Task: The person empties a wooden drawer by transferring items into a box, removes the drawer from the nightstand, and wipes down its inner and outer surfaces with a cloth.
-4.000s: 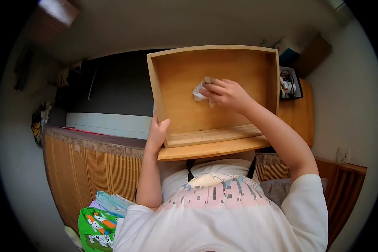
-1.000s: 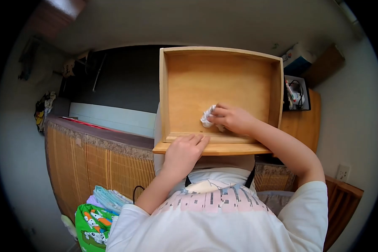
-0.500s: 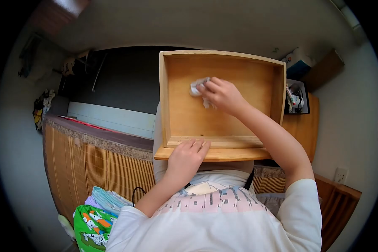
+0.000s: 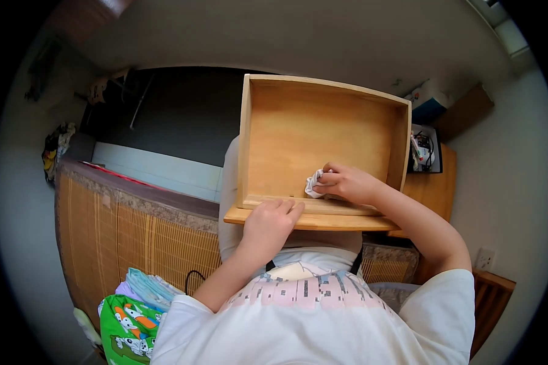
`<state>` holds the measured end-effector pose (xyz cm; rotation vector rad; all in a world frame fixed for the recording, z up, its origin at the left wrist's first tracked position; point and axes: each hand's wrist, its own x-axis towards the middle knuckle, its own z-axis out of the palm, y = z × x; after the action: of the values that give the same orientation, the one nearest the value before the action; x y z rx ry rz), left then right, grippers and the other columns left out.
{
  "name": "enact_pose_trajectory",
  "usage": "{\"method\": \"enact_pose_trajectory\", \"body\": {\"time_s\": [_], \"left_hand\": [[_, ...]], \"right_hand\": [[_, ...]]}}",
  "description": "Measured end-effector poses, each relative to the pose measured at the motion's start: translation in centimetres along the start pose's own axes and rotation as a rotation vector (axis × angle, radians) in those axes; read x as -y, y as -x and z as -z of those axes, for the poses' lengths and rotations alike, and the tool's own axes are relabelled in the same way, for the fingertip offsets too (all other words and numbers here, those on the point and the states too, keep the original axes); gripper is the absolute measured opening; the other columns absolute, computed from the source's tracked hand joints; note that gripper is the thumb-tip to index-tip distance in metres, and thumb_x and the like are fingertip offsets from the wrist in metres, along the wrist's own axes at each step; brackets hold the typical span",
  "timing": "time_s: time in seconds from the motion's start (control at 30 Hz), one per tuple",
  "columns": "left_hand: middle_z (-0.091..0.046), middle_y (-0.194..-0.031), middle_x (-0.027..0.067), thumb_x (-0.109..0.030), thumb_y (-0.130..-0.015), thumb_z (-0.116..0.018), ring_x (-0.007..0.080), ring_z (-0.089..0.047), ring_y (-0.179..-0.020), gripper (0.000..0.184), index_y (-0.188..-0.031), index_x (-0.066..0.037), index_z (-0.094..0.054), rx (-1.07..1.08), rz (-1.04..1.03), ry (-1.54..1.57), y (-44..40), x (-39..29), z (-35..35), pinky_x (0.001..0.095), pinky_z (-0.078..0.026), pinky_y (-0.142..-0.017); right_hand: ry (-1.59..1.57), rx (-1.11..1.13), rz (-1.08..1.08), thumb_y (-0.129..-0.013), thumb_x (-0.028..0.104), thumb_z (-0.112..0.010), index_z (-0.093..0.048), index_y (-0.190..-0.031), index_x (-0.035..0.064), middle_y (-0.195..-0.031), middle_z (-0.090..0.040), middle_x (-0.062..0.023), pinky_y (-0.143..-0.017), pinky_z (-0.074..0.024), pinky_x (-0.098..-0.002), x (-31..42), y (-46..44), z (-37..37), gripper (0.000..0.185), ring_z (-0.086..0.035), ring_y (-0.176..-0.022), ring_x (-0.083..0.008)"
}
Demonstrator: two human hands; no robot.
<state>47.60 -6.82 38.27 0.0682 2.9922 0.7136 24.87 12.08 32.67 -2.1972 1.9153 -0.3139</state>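
A wooden drawer (image 4: pixel 323 128) rests tilted on my lap, its inside turned toward me. My right hand (image 4: pixel 350 184) is inside it, low near the front panel, with fingers closed on a crumpled white cloth (image 4: pixel 314 184). The cloth touches the drawer's bottom board. My left hand (image 4: pixel 272 220) grips the front panel's edge (image 4: pixel 341 222) on the left, its fingers bent over the top and its thumb hidden.
A bed with a bamboo mat (image 4: pixel 134 225) lies at the left, with folded fabric (image 4: pixel 146 289) and a green printed cloth (image 4: pixel 128 325) on it. To the right, a box of small items (image 4: pixel 425 149) stands on a wooden surface (image 4: pixel 435 191).
My right hand has moved the cloth from the drawer's upper middle down toward the front panel and slightly right. The drawer has tilted a little; my left hand keeps its hold.
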Motion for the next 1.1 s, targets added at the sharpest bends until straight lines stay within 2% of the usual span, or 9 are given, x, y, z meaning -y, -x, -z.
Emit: {"method": "enact_pose_trajectory", "body": {"time_s": [0.1, 0.2, 0.27, 0.33, 0.43, 0.53, 0.8, 0.93, 1.1], "left_hand": [[-0.072, -0.119, 0.0081, -0.011, -0.075, -0.076, 0.0271, -0.07, -0.105, 0.047, -0.122, -0.009, -0.068, -0.098, -0.057, -0.072, 0.5, -0.2, -1.1, 0.0385, -0.055, -0.09], [-0.072, -0.119, 0.0094, -0.012, -0.076, -0.075, 0.0272, -0.07, -0.106, 0.046, -0.122, -0.007, -0.068, -0.129, -0.073, -0.068, 0.9, -0.3, -1.2, 0.0386, -0.055, -0.092], [-0.072, -0.119, 0.0093, -0.012, -0.077, -0.075, 0.0271, -0.07, -0.107, 0.046, -0.122, -0.007, -0.068, -0.132, -0.061, -0.072, 0.7, -0.4, -1.4, 0.0386, -0.055, -0.091], [-0.072, -0.12, 0.0091, -0.011, -0.077, -0.075, 0.0269, -0.07, -0.107, 0.046, -0.122, -0.007, -0.068, -0.133, -0.06, -0.077, 0.6, -0.2, -1.0, 0.0385, -0.055, -0.091], [-0.072, -0.119, 0.0097, -0.011, -0.077, -0.074, 0.027, -0.07, -0.106, 0.046, -0.122, -0.006, -0.068, -0.038, -0.003, 0.03, 0.2, 0.1, -0.3, 0.0383, -0.055, -0.091], [-0.072, -0.119, 0.0104, -0.01, -0.079, -0.07, 0.0281, -0.07, -0.107, 0.043, -0.122, -0.006, -0.068, -0.036, -0.033, -0.009, 0.3, 0.0, -0.8, 0.0381, -0.055, -0.091], [-0.072, -0.12, 0.0112, -0.01, -0.084, -0.065, 0.0291, -0.069, -0.11, 0.04, -0.123, -0.006, -0.068, -0.14, -0.095, -0.134, 1.5, -0.8, -1.5, 0.0389, -0.055, -0.094], [-0.073, -0.12, 0.0108, -0.011, -0.083, -0.065, 0.0287, -0.069, -0.11, 0.041, -0.124, -0.007, -0.068, -0.113, -0.042, -0.07, 1.2, -0.2, -1.2, 0.0389, -0.055, -0.094], [-0.073, -0.119, 0.011, -0.01, -0.082, -0.066, 0.028, -0.07, -0.108, 0.042, -0.124, -0.008, -0.068, -0.129, -0.077, -0.108, 1.3, -0.2, -1.5, 0.0386, -0.055, -0.094]], "right_hand": [[0.149, -0.14, -0.094, -0.08, 0.008, -0.069, -0.071, -0.122, 0.0173, -0.115, -0.062, -0.003, -0.083, -0.0588, -0.0365, -2.4, -1.4, 1.3, 0.043, -0.059, -0.109, -0.0254], [0.208, -0.532, -0.502, -0.078, 0.004, -0.07, -0.069, -0.121, 0.0133, -0.117, -0.062, -0.0052, -0.088, -0.0567, -0.0415, -5.6, -5.1, 4.0, 0.043, -0.059, -0.109, -0.0281], [0.381, -0.473, -0.477, -0.078, 0.004, -0.069, -0.068, -0.123, 0.0117, -0.12, -0.062, -0.0049, -0.093, -0.0539, -0.0442, -6.0, -5.8, 3.7, 0.045, -0.058, -0.112, -0.0297], [0.179, -0.422, -0.298, -0.081, 0.007, -0.067, -0.069, -0.125, 0.0123, -0.123, -0.062, -0.0039, -0.096, -0.0523, -0.0443, -3.2, -5.7, 2.2, 0.045, -0.057, -0.115, -0.03], [-0.05, 0.037, 0.095, -0.089, 0.013, -0.061, -0.07, -0.128, 0.0141, -0.123, -0.062, -0.0013, -0.095, -0.0545, -0.0364, 0.6, -2.4, -0.7, 0.04, -0.058, -0.12, -0.0257], [0.001, -0.006, 0.239, -0.088, 0.014, -0.064, -0.072, -0.121, 0.0132, -0.111, -0.063, -0.0001, -0.087, -0.0571, -0.0331, 0.0, -1.3, 0.0, 0.034, -0.061, -0.11, -0.021], [0.327, -0.601, -0.441, -0.078, 0.003, -0.066, -0.073, -0.117, 0.0139, -0.124, -0.071, 0.0004, -0.091, -0.0574, -0.0369, -3.6, -7.4, 3.2, 0.041, -0.061, -0.114, -0.0272], [-0.023, -0.052, 0.033, -0.084, 0.014, -0.065, -0.074, -0.119, 0.0145, -0.13, -0.069, 0.0051, -0.103, -0.0508, -0.0407, 0.7, -2.8, 0.1, 0.036, -0.056, -0.122, -0.0248], [-0.097, 0.012, 0.097, -0.086, 0.016, -0.064, -0.075, -0.117, 0.0111, -0.13, -0.069, 0.002, -0.097, -0.054, -0.0398, 0.2, 0.4, 0.3, 0.033, -0.059, -0.118, -0.027]]}}
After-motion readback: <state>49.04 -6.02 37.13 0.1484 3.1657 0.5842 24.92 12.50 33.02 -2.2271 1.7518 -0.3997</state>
